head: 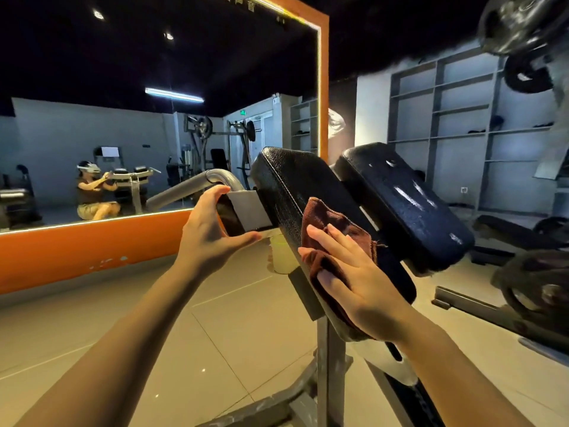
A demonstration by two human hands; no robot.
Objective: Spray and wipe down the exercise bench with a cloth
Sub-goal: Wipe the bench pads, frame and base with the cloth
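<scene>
Right hand (pixel 348 272) lay flat, fingers nearly straight, pressing the rust-brown terry cloth (pixel 323 223) against the near black textured vinyl pad (pixel 292 183) of the exercise bench, at about 5 o'clock on that pad. Left hand (pixel 212 226) sat at 9 o'clock of the pad, thumb and fingers spread and curved round the grey metal bracket (pixel 249 208), bracing it.

Judgement: step in hand was wiping, not spraying. To do it well: keep the palm flat, cover the whole cloth footprint, run long overlapping strokes along the tilted pad toward its upper end at 12 o'clock, left hand steadying the frame.

Edges: cloth hung over the pad's lower-left edge; the grey steel post (pixel 326 349) stood right under it, so a downward stroke would likely catch. The second black vinyl pad (pixel 406 204), at 3 o'clock, showed wet streaks and looked not yet wiped; the gap between the pads was narrow. A pale yellow plastic container (pixel 281 254) stood behind the pad at 7 o'clock; whether it was the sprayer, couldn't tell. Tiled floor (pixel 184 334) to the left gave open room; weight plates (pixel 535 291) crowded 3 to 4 o'clock.
</scene>
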